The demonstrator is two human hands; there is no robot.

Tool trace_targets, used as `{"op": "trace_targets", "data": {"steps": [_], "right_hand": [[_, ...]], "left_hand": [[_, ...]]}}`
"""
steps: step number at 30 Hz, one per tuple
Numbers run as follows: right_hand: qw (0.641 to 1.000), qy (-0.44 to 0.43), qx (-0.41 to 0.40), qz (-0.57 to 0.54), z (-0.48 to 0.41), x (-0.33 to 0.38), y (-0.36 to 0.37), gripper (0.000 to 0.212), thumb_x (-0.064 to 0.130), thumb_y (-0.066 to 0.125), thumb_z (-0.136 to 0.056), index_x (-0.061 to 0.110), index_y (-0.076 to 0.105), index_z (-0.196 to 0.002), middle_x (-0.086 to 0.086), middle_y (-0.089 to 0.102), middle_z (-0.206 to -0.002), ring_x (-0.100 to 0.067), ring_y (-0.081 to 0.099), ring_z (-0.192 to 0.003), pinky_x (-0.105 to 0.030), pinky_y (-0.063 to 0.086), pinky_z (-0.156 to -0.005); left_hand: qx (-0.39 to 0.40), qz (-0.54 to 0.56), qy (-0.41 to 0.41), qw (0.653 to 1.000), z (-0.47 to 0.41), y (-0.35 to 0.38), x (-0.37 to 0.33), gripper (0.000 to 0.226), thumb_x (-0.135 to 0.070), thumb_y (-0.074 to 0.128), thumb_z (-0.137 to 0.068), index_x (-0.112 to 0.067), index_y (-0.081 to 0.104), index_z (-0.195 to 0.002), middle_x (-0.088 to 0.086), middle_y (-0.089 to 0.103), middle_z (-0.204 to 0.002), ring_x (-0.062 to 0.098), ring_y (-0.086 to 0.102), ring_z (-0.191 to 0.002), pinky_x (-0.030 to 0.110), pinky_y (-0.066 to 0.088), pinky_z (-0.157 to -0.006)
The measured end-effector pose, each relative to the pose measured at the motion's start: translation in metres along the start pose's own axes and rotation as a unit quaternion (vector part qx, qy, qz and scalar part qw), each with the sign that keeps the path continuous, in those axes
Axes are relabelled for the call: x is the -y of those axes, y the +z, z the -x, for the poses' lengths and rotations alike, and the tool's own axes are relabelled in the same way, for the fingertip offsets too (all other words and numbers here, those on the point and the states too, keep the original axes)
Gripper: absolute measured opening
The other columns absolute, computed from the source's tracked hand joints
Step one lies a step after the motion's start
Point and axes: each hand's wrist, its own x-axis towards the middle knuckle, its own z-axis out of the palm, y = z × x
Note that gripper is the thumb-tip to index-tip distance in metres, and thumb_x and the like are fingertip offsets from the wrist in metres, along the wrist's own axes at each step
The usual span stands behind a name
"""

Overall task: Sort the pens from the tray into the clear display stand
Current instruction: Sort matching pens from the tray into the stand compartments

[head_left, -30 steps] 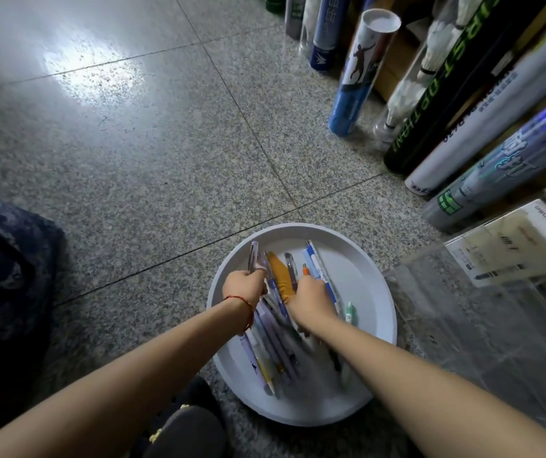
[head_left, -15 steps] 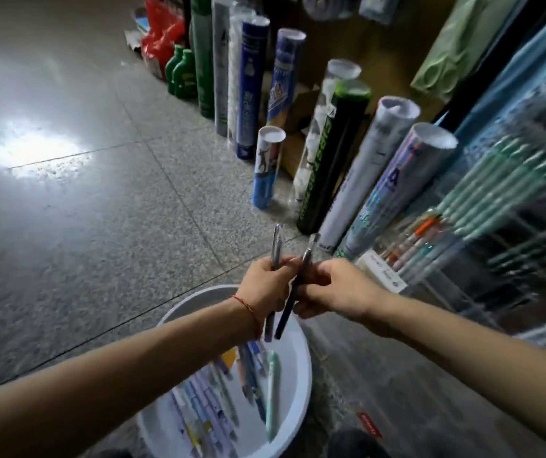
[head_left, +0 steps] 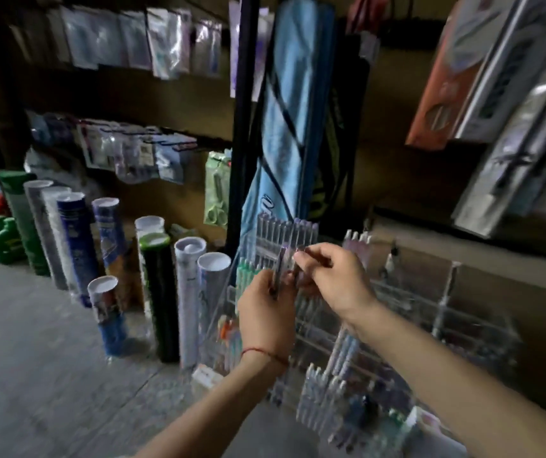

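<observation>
Dark pen (head_left: 278,272) upright before the upper rows of the clear display stand (head_left: 407,312), gripped by my left hand (head_left: 265,312). My right hand (head_left: 334,279) pinches a second pen (head_left: 297,276), fingers (head_left: 309,259) curled, detail blurred. I judge this the placing step: next, line one pen up with a free slot. Tubes (head_left: 188,292) stand left; the tray is unseen.

We see a red thread (head_left: 265,352) on our left wrist, and the pen (head_left: 278,271) we hold looks dark. Mint-green pens (head_left: 247,276) show through the clear display stand (head_left: 397,302). The racket bag (head_left: 285,127) is light blue with dark stripes. One shuttlecock tube (head_left: 161,309) is black with a green lid. The floor (head_left: 33,358) is speckled grey.
</observation>
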Motion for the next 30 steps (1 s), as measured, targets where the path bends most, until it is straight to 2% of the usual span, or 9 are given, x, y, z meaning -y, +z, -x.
{"op": "trace_targets", "data": {"steps": [4,8,10,13,16,20,24,27,30], "right_hand": [[0.998,0.055,0.006,-0.041,-0.006,-0.002,-0.038,0.007,0.009,0.061,-0.088,0.015,0.061,-0.087,0.000,0.059,-0.070,-0.012,0.054,-0.062,-0.021,0.050,-0.056],[0.999,0.039,-0.007,-0.034,-0.016,0.002,-0.046,0.012,0.007,0.064,-0.085,0.017,0.063,-0.078,-0.005,0.063,-0.078,-0.022,0.060,-0.078,-0.045,0.055,-0.082],[0.999,0.027,-0.012,-0.021,-0.020,0.009,-0.045,0.018,0.005,0.064,-0.085,0.021,0.062,-0.076,-0.009,0.067,-0.086,-0.029,0.065,-0.085,-0.048,0.054,-0.084],[0.995,-0.043,-0.092,-0.002,-0.029,0.020,-0.056,0.012,0.007,0.063,-0.086,0.019,0.063,-0.084,-0.006,0.068,-0.090,-0.022,0.067,-0.082,-0.037,0.057,-0.079],[0.978,-0.114,-0.163,0.065,-0.037,0.019,-0.068,0.009,0.011,0.062,-0.088,0.013,0.064,-0.096,-0.003,0.067,-0.089,-0.017,0.065,-0.082,-0.024,0.055,-0.073],[0.985,-0.100,-0.093,0.105,-0.041,-0.009,-0.043,0.013,0.010,0.062,-0.087,0.008,0.065,-0.100,-0.006,0.068,-0.094,-0.020,0.065,-0.088,-0.030,0.055,-0.081],[0.985,-0.067,-0.018,0.157,-0.043,-0.038,-0.019,0.015,0.012,0.065,-0.085,0.008,0.066,-0.100,-0.006,0.069,-0.099,-0.016,0.063,-0.089,-0.026,0.052,-0.083],[0.986,-0.041,0.019,0.159,-0.044,-0.047,-0.009,0.015,0.012,0.066,-0.084,0.009,0.068,-0.099,-0.007,0.069,-0.101,-0.014,0.062,-0.089,-0.024,0.049,-0.082],[0.979,-0.044,0.049,0.192,-0.048,-0.047,-0.001,0.018,0.015,0.065,-0.086,0.011,0.069,-0.103,-0.003,0.069,-0.104,-0.014,0.060,-0.095,-0.025,0.046,-0.086]], "left_hand": [[0.082,0.015,-0.016,0.996,0.004,0.020,-0.014,0.015,-0.013,0.060,-0.087,-0.011,0.062,-0.072,-0.003,0.058,-0.062,0.006,0.048,-0.057,0.017,0.037,-0.055],[0.086,0.022,-0.022,0.996,-0.006,0.029,-0.025,0.012,-0.013,0.062,-0.085,-0.015,0.063,-0.073,-0.007,0.057,-0.062,0.006,0.049,-0.058,0.009,0.036,-0.052],[0.090,0.056,-0.043,0.993,-0.013,0.029,-0.027,0.017,-0.012,0.064,-0.085,-0.019,0.063,-0.069,-0.010,0.056,-0.058,0.000,0.048,-0.052,0.006,0.037,-0.047],[0.059,0.069,-0.093,0.992,-0.027,0.022,-0.014,0.035,-0.017,0.060,-0.089,-0.018,0.050,-0.055,-0.005,0.043,-0.049,0.004,0.035,-0.044,0.011,0.032,-0.045],[0.031,0.075,-0.133,0.988,-0.033,0.018,0.007,0.018,-0.013,0.055,-0.091,-0.013,0.064,-0.076,0.000,0.057,-0.070,0.009,0.046,-0.063,0.020,0.040,-0.063],[0.059,0.078,-0.173,0.980,-0.023,0.028,0.027,0.027,-0.002,0.044,-0.094,-0.008,0.065,-0.110,-0.010,0.055,-0.072,0.005,0.040,-0.054,0.004,0.033,-0.041],[0.081,0.083,-0.180,0.977,-0.022,0.029,0.036,0.031,-0.001,0.042,-0.094,-0.008,0.061,-0.118,-0.001,0.060,-0.088,0.000,0.041,-0.045,0.006,0.032,-0.038],[0.100,0.087,-0.172,0.976,-0.023,0.029,0.042,0.033,0.001,0.041,-0.093,-0.009,0.060,-0.118,-0.004,0.056,-0.071,-0.002,0.038,-0.033,0.006,0.029,-0.036],[0.093,0.087,-0.165,0.978,-0.025,0.028,0.045,0.032,0.002,0.042,-0.092,-0.005,0.061,-0.117,-0.008,0.057,-0.078,-0.004,0.045,-0.055,0.000,0.034,-0.043]]}}
